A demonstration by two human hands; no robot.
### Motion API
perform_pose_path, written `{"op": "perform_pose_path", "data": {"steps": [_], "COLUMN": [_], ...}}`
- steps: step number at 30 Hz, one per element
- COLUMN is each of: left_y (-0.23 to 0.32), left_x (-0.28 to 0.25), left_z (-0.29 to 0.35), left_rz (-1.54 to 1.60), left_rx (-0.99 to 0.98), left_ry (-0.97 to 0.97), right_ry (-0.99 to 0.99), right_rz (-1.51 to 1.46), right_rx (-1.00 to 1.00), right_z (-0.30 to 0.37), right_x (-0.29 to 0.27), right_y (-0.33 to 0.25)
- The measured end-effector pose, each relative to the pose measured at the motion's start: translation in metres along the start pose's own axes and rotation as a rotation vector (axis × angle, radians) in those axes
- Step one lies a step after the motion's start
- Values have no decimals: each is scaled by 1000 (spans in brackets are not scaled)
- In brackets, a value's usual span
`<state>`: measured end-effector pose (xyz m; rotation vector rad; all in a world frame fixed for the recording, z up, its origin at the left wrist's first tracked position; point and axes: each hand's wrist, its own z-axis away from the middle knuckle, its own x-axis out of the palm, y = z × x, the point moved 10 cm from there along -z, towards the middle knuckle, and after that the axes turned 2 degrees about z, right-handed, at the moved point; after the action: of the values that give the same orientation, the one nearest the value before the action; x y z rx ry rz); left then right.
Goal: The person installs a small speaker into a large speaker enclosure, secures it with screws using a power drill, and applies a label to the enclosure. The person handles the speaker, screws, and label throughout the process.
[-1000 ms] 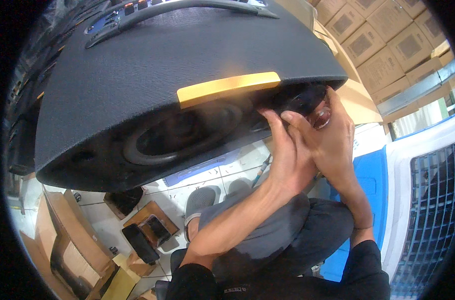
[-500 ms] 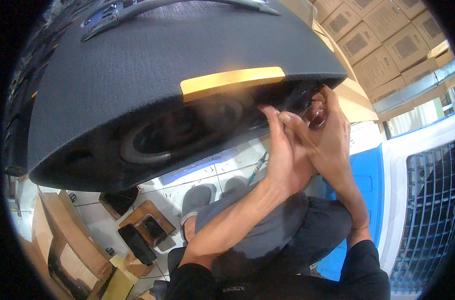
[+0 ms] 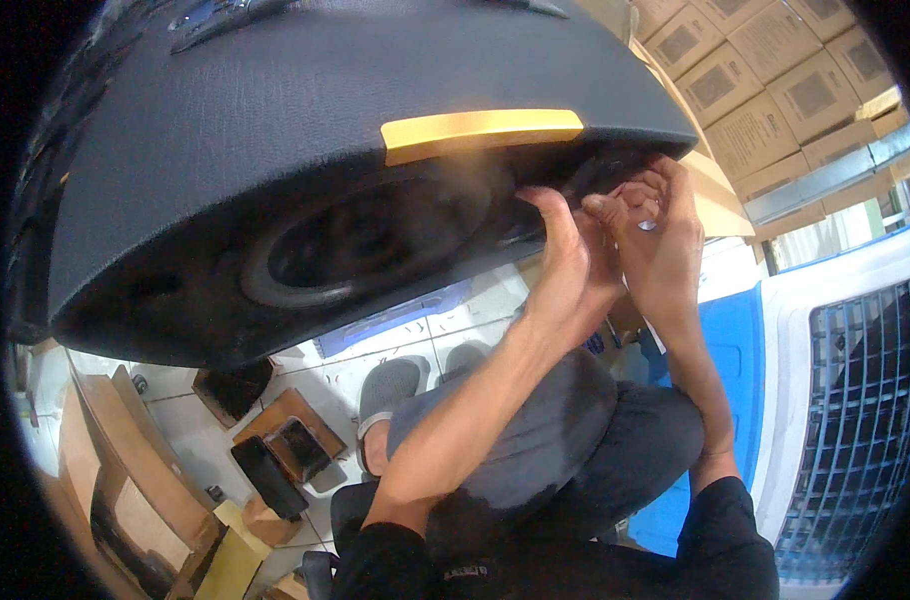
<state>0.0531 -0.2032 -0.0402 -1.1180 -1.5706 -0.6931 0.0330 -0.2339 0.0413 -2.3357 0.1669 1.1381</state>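
A large black speaker cabinet [image 3: 305, 90] with a yellow trim strip [image 3: 483, 133] along its edge tilts over my knees. Its dark round woofer [image 3: 365, 240] faces down toward me. At the right end of that face, my left hand [image 3: 567, 255] has its thumb stretched up against the shadowed front; its other fingers are mostly hidden behind my right hand. My right hand [image 3: 667, 235] is close beside it, fingers curled in together near the cabinet's corner. A small shiny spot shows at these fingers, too small to identify.
Stacked cardboard boxes [image 3: 750, 95] stand at the upper right. A blue plastic bin [image 3: 720, 370] and a white-framed grille [image 3: 855, 400] are on my right. Open cardboard [image 3: 125, 460] and dark blocks [image 3: 270, 475] lie on the tiled floor at left, with a blue flat item [image 3: 395, 318] under the cabinet.
The cabinet appears slightly higher in view, its yellow strip shifted up and right. My left hand has moved slightly up; my right fingers have shifted a little at the corner.
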Motion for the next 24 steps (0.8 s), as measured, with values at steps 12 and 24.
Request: {"op": "perform_pose_path", "data": {"steps": [12,24], "left_y": [6,17], "left_x": [-29,-18], "left_z": [-11,2], "left_rz": [-379,-362], "left_rx": [93,182], "left_ry": [0,106], "right_ry": [73,-103], "right_rz": [-185,-173], "right_rx": [43,10], "right_z": [-4,1], "right_x": [-2,7], "right_y": [11,-3]}}
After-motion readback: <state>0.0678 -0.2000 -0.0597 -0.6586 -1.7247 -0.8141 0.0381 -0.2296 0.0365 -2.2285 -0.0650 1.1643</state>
